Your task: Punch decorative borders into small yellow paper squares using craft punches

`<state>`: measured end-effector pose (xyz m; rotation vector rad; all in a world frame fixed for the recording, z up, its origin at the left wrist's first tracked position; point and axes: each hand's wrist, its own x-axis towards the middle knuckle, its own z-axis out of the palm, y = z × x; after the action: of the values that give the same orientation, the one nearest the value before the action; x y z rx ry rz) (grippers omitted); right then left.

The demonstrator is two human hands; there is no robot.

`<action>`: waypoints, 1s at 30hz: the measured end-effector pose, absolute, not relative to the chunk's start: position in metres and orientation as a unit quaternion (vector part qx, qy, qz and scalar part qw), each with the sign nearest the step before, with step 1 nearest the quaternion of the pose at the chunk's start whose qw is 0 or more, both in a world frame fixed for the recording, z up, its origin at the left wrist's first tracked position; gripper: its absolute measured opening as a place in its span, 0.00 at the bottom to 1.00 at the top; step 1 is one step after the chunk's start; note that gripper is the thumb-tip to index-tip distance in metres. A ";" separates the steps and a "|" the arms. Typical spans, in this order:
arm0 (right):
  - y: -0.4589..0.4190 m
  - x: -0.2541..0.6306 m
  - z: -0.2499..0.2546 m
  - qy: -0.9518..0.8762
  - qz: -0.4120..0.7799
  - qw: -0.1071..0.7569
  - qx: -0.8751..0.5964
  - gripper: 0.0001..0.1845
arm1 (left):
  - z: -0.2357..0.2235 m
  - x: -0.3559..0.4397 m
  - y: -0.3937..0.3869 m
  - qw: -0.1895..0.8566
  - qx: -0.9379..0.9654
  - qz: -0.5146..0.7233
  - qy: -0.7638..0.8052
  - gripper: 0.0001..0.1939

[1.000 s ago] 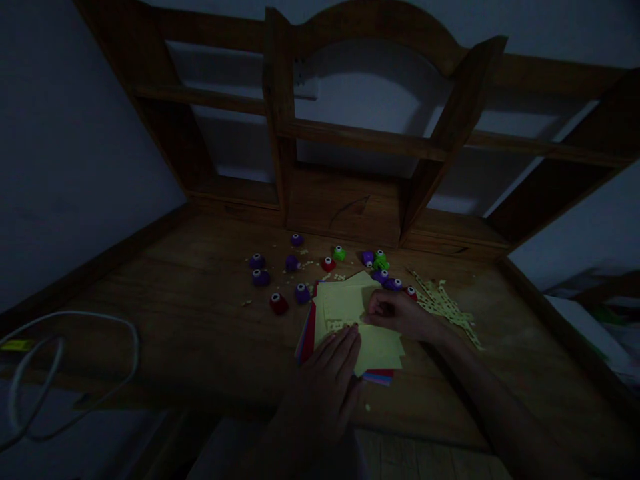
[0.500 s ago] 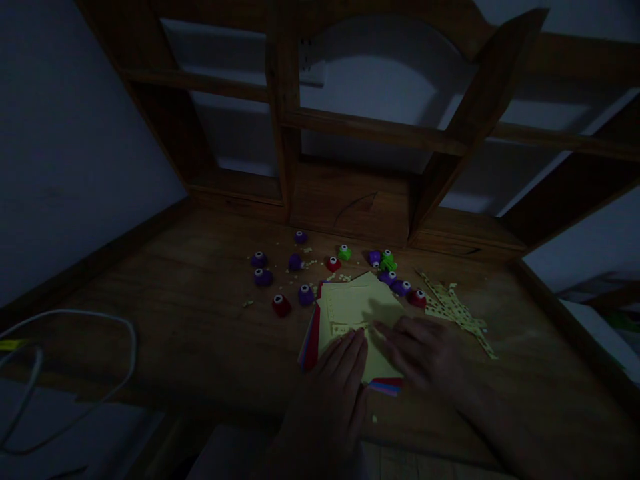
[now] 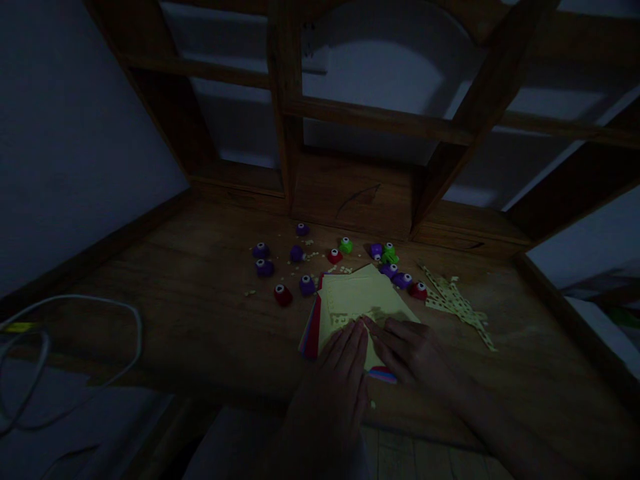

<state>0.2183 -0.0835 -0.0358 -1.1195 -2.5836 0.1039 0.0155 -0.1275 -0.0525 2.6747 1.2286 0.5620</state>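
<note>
My left hand [image 3: 335,373] lies flat on a stack of coloured sheets, fingers stretched out and close together. Topmost is a pale yellow sheet of paper [image 3: 365,290], with red, blue and pink edges showing below. My right hand [image 3: 413,347] also rests on the yellow sheet, its index fingertip pressed down beside my left fingertips and its fingers apart. Just ahead of the left fingers is a row of small yellow pieces [image 3: 341,319] with tiny shapes, too dim to make out. Whether a tiny piece sits under the right fingertip is hidden.
Beyond the paper stand several small craft punches: purple [image 3: 307,286], red [image 3: 283,295] and green [image 3: 345,246]. Tiny yellow cut-outs [image 3: 313,254] lie among them. Punched yellow paper strips [image 3: 457,303] are at right. A wooden shelf [image 3: 355,190] backs the desk; a white cable [image 3: 135,320] loops at left.
My right hand has moved slightly left, bringing its index fingertip against the paper beside my left fingertips. My left hand stays flat. The whole view has shifted a little.
</note>
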 end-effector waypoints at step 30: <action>-0.090 0.230 -0.035 -0.871 0.022 0.119 -0.475 0.17 | -0.042 -0.026 -0.141 -0.029 0.890 0.149 0.429 0.30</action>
<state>0.2295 -0.0903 -0.0353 -1.3900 -2.5483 0.0634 -0.0255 -0.1413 -0.0423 2.8492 1.3740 0.4783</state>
